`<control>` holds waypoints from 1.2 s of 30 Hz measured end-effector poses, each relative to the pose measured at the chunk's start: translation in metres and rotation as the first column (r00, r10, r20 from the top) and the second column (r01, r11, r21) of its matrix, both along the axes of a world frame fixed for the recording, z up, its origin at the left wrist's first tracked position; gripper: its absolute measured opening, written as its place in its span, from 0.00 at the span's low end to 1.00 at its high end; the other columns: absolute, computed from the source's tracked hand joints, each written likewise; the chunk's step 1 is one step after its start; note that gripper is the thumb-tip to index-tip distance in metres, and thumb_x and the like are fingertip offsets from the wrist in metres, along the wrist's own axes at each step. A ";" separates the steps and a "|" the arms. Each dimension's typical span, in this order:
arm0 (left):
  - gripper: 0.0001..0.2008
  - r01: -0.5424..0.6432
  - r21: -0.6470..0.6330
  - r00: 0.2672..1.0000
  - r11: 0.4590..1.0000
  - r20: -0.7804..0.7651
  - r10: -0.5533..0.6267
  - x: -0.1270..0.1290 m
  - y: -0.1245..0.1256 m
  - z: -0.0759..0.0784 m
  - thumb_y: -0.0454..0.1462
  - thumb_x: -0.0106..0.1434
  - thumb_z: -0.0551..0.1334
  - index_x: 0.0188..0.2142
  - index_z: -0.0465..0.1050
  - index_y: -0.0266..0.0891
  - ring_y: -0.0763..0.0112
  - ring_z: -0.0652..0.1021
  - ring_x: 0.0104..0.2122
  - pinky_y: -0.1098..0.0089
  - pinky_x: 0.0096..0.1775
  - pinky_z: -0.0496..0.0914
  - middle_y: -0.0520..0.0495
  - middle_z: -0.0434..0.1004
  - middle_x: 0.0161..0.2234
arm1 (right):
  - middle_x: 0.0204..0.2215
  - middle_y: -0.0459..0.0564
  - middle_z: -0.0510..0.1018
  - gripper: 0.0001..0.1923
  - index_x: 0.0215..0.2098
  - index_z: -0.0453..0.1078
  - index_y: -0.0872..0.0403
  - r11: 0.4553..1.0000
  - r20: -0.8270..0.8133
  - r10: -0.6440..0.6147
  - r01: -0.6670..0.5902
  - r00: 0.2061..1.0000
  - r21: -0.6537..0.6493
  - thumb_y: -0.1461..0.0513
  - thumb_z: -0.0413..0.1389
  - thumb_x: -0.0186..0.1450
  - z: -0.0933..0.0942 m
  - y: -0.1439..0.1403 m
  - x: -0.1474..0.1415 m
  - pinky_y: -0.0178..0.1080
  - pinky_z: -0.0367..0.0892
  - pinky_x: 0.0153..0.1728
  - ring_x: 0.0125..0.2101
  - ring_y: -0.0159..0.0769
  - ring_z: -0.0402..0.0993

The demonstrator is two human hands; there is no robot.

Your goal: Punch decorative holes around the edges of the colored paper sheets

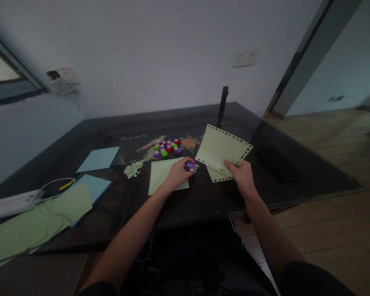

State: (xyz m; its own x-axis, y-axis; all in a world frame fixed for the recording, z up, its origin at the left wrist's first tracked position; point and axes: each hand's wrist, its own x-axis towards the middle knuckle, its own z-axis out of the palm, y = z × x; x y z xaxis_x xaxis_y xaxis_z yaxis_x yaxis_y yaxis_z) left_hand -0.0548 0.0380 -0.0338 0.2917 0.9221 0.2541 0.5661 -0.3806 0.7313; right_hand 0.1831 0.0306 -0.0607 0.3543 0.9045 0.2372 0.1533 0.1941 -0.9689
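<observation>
My left hand (179, 173) is closed around a small purple craft punch (190, 165), over the right side of a pale green paper sheet (160, 174) lying on the table. Small holes line that sheet's top edge. In my right hand (243, 176), pinched between thumb and fingers at its lower edge, is another pale green sheet (223, 147), raised and tilted, with small dark cut-out shapes along its borders. Beneath it, partly hidden, lies one more punched sheet (217, 175). Beyond my left hand sits a cluster of purple, green and red craft punches (167, 148).
Pale paper bits (133, 169) are heaped left of the sheet. Farther left lie blue sheets (100, 158), green sheets (49, 211), a white power strip (12, 205) and loose cables. A dark upright post (223, 106) stands behind; a black flat object (277, 163) rests at right.
</observation>
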 end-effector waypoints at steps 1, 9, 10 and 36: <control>0.15 -0.001 0.001 1.000 1.000 0.020 0.001 0.000 0.000 0.000 0.32 0.51 0.64 0.40 0.71 0.38 0.67 0.74 0.37 0.68 0.38 0.68 0.47 0.75 0.38 | 0.39 0.57 0.80 0.17 0.37 0.76 0.60 1.000 -0.009 0.004 -0.004 1.000 -0.001 0.58 0.62 0.50 0.000 0.000 0.000 0.50 0.68 0.45 0.40 0.47 0.76; 0.15 -0.037 -0.070 0.970 0.997 0.238 0.053 -0.001 -0.001 0.010 0.35 0.52 0.65 0.41 0.72 0.37 0.68 0.75 0.36 0.67 0.39 0.70 0.45 0.74 0.39 | 0.39 0.57 0.80 0.19 0.36 0.75 0.58 0.999 -0.171 0.021 -0.028 0.985 -0.035 0.55 0.63 0.49 0.008 0.001 -0.004 0.49 0.69 0.44 0.41 0.49 0.76; 0.15 -0.034 -0.105 0.964 0.994 0.260 0.061 -0.001 -0.002 0.014 0.37 0.53 0.65 0.41 0.72 0.37 0.68 0.75 0.35 0.67 0.38 0.70 0.45 0.74 0.38 | 0.39 0.57 0.80 0.19 0.35 0.75 0.58 0.999 -0.202 0.031 -0.039 0.979 -0.035 0.55 0.63 0.48 0.010 0.001 -0.005 0.49 0.70 0.43 0.41 0.49 0.76; 0.11 -0.200 -0.228 0.964 0.953 0.130 0.234 0.052 0.125 0.000 0.36 0.55 0.64 0.38 0.71 0.34 0.70 0.76 0.29 0.70 0.33 0.69 0.45 0.76 0.31 | 0.38 0.54 0.80 0.18 0.34 0.75 0.56 0.997 -0.298 -0.057 0.068 0.953 0.027 0.55 0.65 0.47 0.005 0.018 0.059 0.50 0.69 0.45 0.40 0.47 0.77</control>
